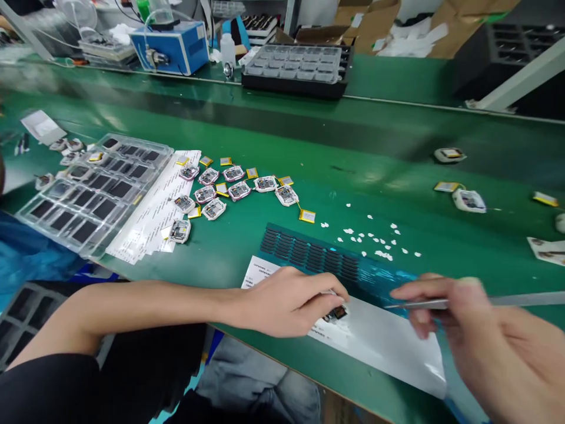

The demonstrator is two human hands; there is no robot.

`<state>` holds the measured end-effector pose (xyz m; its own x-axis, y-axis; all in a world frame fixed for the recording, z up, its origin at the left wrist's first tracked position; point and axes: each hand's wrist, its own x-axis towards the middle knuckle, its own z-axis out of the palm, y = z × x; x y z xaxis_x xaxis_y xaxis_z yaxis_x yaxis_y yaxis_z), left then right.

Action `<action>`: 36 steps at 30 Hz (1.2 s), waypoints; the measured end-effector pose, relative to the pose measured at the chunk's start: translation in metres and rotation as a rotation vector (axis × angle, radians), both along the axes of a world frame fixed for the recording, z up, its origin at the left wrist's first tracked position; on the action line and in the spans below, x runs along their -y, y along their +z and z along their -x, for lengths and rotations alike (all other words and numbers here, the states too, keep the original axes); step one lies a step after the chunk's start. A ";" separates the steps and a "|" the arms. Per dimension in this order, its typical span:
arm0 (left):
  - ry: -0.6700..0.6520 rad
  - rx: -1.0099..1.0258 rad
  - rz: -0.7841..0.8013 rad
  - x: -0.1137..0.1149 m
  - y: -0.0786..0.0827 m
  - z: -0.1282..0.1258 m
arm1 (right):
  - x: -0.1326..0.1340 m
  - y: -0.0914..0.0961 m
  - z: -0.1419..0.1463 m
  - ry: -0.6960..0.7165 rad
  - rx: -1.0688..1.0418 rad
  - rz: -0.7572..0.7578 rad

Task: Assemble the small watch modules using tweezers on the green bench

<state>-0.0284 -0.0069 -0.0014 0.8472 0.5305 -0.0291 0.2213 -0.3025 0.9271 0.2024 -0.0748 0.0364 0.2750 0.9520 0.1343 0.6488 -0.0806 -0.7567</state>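
One small, white-cased electronic module [339, 313] with a dark inner face is pinched between the thumb and fingers of the left hand [295, 300], over a glossy white sheet [392, 341] printed with black marks at its left part. Slim, silver metal tweezers [428, 304] are gripped in the right hand [477, 330]; whether the tips are parted cannot be told. Key relation: the module lies left of the tweezer tips, near but apart, almost in line with the tweezers' long axis, which is set roughly left to right. The left hand is the nearer, being in contact; the module's own long axis cannot be judged, much of it being hidden by fingers. Beyond the sheet, a blue-green film [379, 285] bearing rows of black strips [304, 250] is laid on the green bench [388, 153]; small white scraps [371, 238] are scattered past it.
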 end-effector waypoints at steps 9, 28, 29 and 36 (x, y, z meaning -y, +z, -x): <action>0.007 0.037 -0.044 0.002 0.001 -0.002 | 0.012 -0.026 -0.001 0.069 -0.123 0.148; 0.020 -0.012 -0.060 0.004 0.002 -0.002 | 0.013 -0.022 -0.003 0.137 -0.203 0.183; 0.023 -0.010 -0.060 0.004 0.001 -0.002 | 0.014 -0.022 -0.004 0.128 -0.209 0.193; 0.093 0.067 0.073 0.001 0.002 -0.003 | 0.020 -0.027 -0.011 0.012 -0.231 0.181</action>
<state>-0.0256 -0.0075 0.0009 0.7958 0.6054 -0.0157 0.1824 -0.2149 0.9594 0.2132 -0.0944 0.0095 0.2668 0.9582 -0.1033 0.4628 -0.2214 -0.8584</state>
